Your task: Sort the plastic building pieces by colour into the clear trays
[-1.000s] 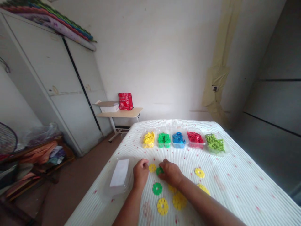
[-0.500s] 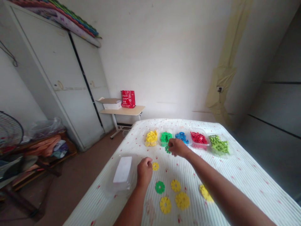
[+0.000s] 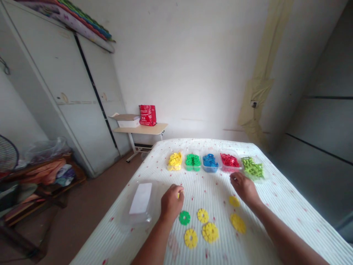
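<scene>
My left hand (image 3: 171, 201) is closed in a pinch on a yellow snowflake disc (image 3: 178, 195), mostly hidden by the fingers. My right hand (image 3: 245, 187) hovers with curled fingers in front of the red pieces' container; whatever it holds, if anything, is hidden. Just below it lie a small yellow disc (image 3: 234, 201) and a larger yellow disc (image 3: 238, 223). Between my forearms are a green disc (image 3: 184, 218), a small yellow disc (image 3: 202, 215), a larger yellow disc (image 3: 191, 238) and stacked yellow discs (image 3: 210, 232).
Clear containers across the table's far side hold yellow (image 3: 175, 160), green (image 3: 193, 162), blue (image 3: 210, 162), red (image 3: 230, 161) and light green pieces (image 3: 252, 167). A clear plastic box (image 3: 147, 217) with a white label lies left. Behind stands a small desk (image 3: 154, 129) with a red bag (image 3: 147, 115).
My right hand has moved right from before the green container to before the red one. The green disc by its fingers no longer shows. My left hand now covers more of its yellow disc.
</scene>
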Tool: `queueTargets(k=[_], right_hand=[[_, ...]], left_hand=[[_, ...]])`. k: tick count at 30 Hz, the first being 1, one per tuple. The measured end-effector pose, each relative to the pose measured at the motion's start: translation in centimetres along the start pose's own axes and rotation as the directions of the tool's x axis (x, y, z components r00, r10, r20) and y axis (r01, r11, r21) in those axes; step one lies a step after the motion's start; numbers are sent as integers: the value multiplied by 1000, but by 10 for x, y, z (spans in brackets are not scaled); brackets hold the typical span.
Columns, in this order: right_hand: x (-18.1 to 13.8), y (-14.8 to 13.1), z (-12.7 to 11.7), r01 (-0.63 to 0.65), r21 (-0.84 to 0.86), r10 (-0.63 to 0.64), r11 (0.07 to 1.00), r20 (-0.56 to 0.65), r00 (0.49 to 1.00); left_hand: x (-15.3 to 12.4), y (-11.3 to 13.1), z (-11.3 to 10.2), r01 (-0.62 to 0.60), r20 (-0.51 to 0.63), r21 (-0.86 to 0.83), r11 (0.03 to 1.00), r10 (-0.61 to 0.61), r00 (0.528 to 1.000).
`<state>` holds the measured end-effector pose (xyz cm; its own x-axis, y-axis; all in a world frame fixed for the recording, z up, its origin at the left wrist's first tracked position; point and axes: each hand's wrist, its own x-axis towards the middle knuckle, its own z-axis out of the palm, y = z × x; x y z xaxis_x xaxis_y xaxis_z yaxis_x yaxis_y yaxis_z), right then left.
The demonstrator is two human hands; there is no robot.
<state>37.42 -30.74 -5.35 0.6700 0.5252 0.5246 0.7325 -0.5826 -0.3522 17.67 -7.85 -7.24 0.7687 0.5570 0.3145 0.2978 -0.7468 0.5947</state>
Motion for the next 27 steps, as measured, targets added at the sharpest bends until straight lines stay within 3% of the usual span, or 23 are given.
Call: queueTargets(k=[5,8,13,21,27], right_hand=[[-37,49,-13,-219,-61,218,974,-15,976],[-38,54,-16,-302,-63,301,951,-23,953],[-33,48,-13,-319,-105,321,942,2,947],[-35,54,-7,-305,-139,306,942,-11,952],[-35,56,-6,-291,-112,292,950,-10,956]], left_hand=[[-13,29,-4,-250,189,-59,966,257,948],[-19,39,-3,-350,279,-66,934,354,893],[-25,47,0,-452,374,47,891,404,835],[-25,48,5,-404,407,24,914,361,839],[-22,42,4,-184,430,-246,952,277,859]])
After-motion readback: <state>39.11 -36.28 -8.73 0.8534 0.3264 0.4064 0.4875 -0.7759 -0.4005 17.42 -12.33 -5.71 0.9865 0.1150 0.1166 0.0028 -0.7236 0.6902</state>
